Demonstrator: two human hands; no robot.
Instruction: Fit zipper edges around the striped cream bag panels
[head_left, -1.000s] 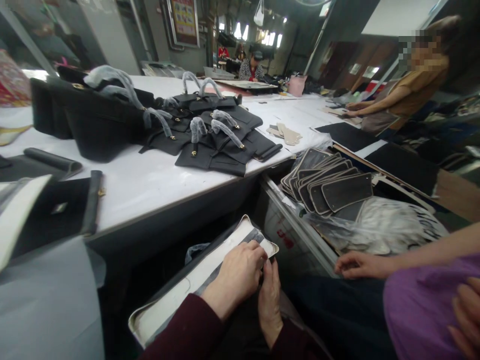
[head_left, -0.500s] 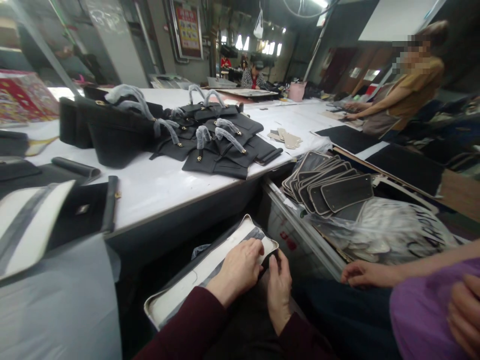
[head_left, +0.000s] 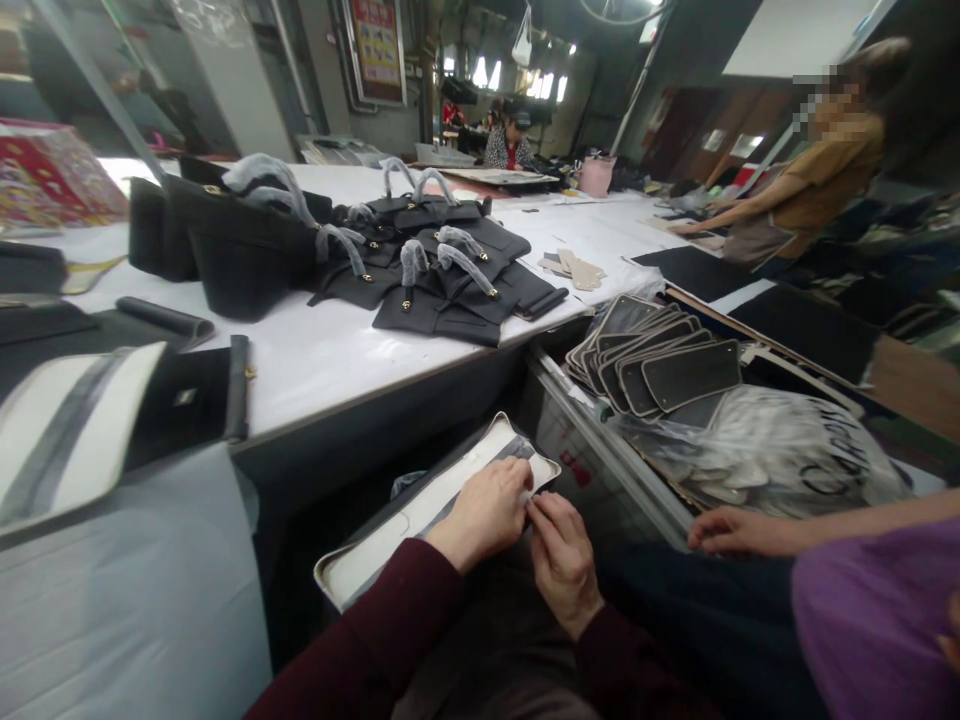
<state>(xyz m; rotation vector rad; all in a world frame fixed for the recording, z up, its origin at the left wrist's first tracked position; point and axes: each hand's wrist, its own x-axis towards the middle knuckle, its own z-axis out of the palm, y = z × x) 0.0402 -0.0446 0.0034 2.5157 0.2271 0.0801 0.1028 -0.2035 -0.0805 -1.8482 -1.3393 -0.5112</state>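
An unfinished bag (head_left: 450, 492) lies tilted at my lap, its white rectangular face up, with a grey strip along it, a piped rim and dark material below. My left hand (head_left: 487, 508) rests across this face, its fingers curled over and closed at the near right edge. My right hand (head_left: 564, 555) pinches the same edge close to the right corner, thumb and fingers pressed together. The fingertips of both hands almost meet there. What exactly lies between them is hidden. A loose thread (head_left: 406, 522) shows on the white face.
Black handbags (head_left: 247, 250) with wrapped handles stand and lie on the white table (head_left: 300, 385). Stacked dark panels (head_left: 652, 365) and a plastic bag (head_left: 795, 450) fill the right side. A neighbour's hand (head_left: 739, 530) is close at right. Striped white panel (head_left: 71, 430) lies left.
My right hand has gone from open along the bag's side to pinching its edge. The left hand stays on the white face. The view has shifted slightly.
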